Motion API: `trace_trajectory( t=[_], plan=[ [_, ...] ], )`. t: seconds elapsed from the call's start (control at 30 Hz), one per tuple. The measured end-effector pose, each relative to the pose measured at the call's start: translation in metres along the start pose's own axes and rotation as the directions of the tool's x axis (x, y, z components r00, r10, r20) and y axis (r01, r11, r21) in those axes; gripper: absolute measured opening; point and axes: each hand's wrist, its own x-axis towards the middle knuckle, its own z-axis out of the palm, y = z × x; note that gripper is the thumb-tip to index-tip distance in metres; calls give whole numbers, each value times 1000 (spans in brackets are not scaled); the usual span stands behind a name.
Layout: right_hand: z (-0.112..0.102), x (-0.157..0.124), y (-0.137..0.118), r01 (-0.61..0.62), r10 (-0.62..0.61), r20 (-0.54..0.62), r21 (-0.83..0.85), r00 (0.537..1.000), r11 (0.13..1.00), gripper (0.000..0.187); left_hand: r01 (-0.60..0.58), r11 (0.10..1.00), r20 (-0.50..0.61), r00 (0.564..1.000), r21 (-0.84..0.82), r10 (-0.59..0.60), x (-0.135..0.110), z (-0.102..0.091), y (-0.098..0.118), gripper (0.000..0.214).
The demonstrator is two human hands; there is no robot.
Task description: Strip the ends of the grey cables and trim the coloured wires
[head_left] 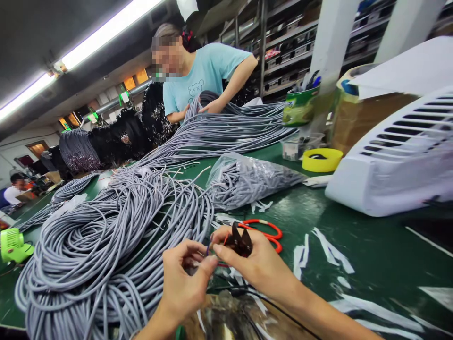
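Note:
My left hand (189,271) is closed in a pinch on thin coloured wires (207,250), a blue-purple one among them. Thumb and forefinger of my right hand (251,259) close on the same wires, close to the left fingertips. Tucked in the right hand is a pair of cutting pliers (241,241), dark jaws pointing up and apart. Red-orange handle loops (272,231) show just behind that hand; whether they belong to separate scissors I cannot tell. A large coil of grey cable (95,236) lies to the left of my hands.
Behind my hands sits a clear bag of short grey pieces (244,182). White strips (329,250) litter the green table (300,208). At right stand a white slatted housing (385,160), yellow tape roll (322,160) and green can (300,106). Across the table, a person (201,75) handles grey cables.

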Motion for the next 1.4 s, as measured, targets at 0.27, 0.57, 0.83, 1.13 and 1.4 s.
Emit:
trace_trajectory(
  t=[0.27, 0.57, 0.83, 1.13, 1.4],
  plan=[
    [0, -2, -8, 21, -18, 36, -92, 999, 996, 24, 25, 1000, -7, 1000, 15, -24, -1, -4, -2, 21],
    [0, 1, -7, 22, -18, 34, -115, 999, 993, 32, -46, 999, -53, 998, -9, 45, 0, -3, -1, 21],
    [0, -4, -8, 151, -152, 6, -179, 988, 972, 31, -51, 992, -84, 995, 114, 61, -3, -2, -2, 23],
    [6, -7, -5, 172, -167, -85, 54, 982, 984, 32, 148, 951, -45, 985, -270, -166, 3, -5, -2, 38],
    [4, -5, -11, 63, -59, -50, 74, 997, 995, 36, 77, 950, -67, 993, -302, -102, 5, -7, -2, 38]
  ],
)
